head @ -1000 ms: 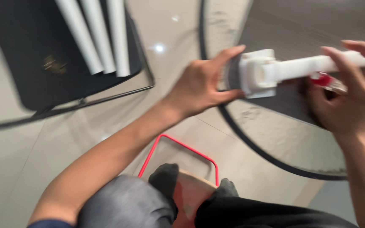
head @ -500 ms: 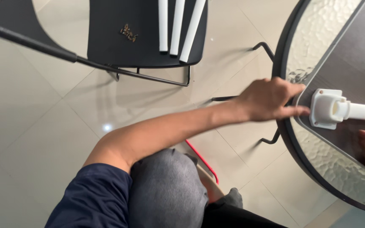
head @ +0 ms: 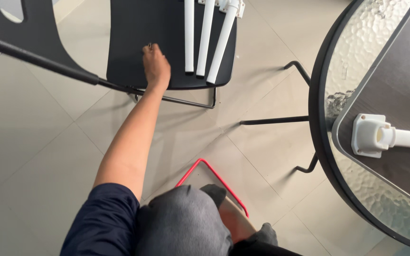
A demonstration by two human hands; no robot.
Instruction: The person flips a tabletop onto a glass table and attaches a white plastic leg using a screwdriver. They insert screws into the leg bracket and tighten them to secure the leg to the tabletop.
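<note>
The left hand (head: 155,66) reaches out to the black plastic chair seat (head: 134,42), fingertips pinching a small dark piece (head: 149,46), too small to identify. Three white cylindrical legs (head: 207,38) lie on the seat just at three o'clock of that hand, long axes running twelve to six. The right hand is out of view. A white leg with square mounting plate (head: 373,136) sits on the round glass-edged table (head: 357,61), well apart at four o'clock

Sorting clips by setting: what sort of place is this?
Probably a home or office room used for furniture assembly: a tiled floor, a black chair holding white legs beside the left hand, and a round glass table.
</note>
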